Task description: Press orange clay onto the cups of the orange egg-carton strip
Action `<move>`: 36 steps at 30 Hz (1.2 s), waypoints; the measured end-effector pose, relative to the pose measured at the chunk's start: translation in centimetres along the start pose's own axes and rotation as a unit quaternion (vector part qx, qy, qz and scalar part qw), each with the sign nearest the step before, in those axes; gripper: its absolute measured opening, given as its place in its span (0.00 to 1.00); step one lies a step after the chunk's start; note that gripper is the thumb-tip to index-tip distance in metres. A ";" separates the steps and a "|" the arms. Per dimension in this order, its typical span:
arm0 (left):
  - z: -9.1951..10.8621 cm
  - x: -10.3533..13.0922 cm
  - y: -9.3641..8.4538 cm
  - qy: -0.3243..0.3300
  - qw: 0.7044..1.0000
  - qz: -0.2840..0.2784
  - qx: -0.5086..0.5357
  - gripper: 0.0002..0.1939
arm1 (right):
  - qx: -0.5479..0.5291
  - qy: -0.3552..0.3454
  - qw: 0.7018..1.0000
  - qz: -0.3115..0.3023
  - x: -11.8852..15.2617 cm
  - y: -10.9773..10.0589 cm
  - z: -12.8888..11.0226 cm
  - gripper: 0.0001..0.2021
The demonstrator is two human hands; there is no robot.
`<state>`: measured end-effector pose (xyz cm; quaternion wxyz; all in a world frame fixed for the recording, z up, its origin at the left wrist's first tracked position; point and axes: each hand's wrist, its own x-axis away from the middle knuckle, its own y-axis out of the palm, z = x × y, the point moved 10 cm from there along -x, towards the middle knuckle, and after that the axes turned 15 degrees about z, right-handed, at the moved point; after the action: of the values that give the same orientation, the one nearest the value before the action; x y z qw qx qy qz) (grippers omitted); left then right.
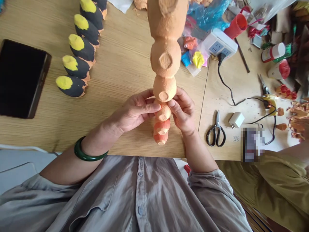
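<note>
A long orange segmented piece (pixel 164 88), made of rounded sections with flat round spots, runs from the top edge down toward my body; its sections get smaller toward me, and the lowest ones are redder. My left hand (pixel 138 111) pinches it from the left side, with the thumb on a small section. From the right, my right hand (pixel 182 111) grips the same part, its thumb at the joint just below a larger section. The fingertips behind the piece are hidden.
Several black pieces with yellow tips (pixel 80 48) line the left, beside a black tablet (pixel 21 77). To the right are scissors (pixel 217 130), a white adapter (pixel 237 120), a power strip (pixel 220 43) with a cable, and clay packets (pixel 198 59). Another person's clothing (pixel 272 183) shows lower right.
</note>
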<state>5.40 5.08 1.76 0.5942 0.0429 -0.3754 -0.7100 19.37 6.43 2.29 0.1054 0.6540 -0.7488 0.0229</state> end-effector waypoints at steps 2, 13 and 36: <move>0.2 0.0 -0.1 0.007 1.000 0.006 -0.008 0.23 | -0.008 -0.011 1.000 -0.006 0.3 0.4 -0.6 0.20; 0.1 0.1 -0.5 -0.007 0.999 0.007 -0.045 0.23 | 0.007 -0.021 0.999 -0.032 0.8 1.4 -1.3 0.19; 2.4 0.1 -1.3 0.132 0.988 0.083 0.009 0.21 | -0.039 -0.018 0.996 -0.078 -1.1 1.3 -0.5 0.31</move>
<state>3.09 6.18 2.79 0.6951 0.1102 -0.3029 -0.6426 18.24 7.80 2.65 0.1191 0.7059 -0.6978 -0.0263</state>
